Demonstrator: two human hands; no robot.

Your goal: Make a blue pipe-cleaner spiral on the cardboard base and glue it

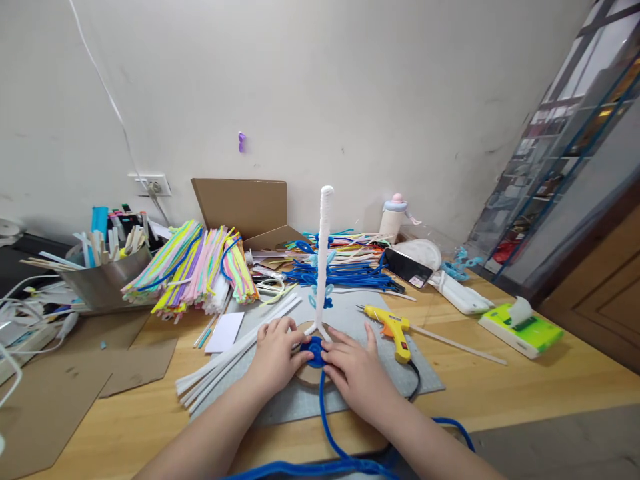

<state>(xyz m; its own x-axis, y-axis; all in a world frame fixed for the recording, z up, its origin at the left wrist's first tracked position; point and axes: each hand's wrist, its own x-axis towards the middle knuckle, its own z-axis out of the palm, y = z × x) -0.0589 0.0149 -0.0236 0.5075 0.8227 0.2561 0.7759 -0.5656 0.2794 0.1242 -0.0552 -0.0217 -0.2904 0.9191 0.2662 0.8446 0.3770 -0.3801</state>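
Note:
A flat coil of blue pipe cleaner (315,352) lies on a round cardboard base (309,381) in front of me. My left hand (278,353) presses the coil's left edge with thumb and fingertips. From the other side, the fingers of my right hand (357,370) rest on its right edge. Behind the coil rises an upright post wrapped in white pipe cleaner (324,257), forked at its foot. Small blue flower-like loops (327,302) show close behind the post. A loose blue strand (325,417) runs from the coil toward the table's front edge.
A yellow glue gun (393,327) lies right of my hands on the grey mat (420,380). White pipe cleaners (225,370) lie to the left. Behind are coloured pipe-cleaner bundles (200,270), blue ones (340,275), a phone (407,267) and a green tissue pack (520,330).

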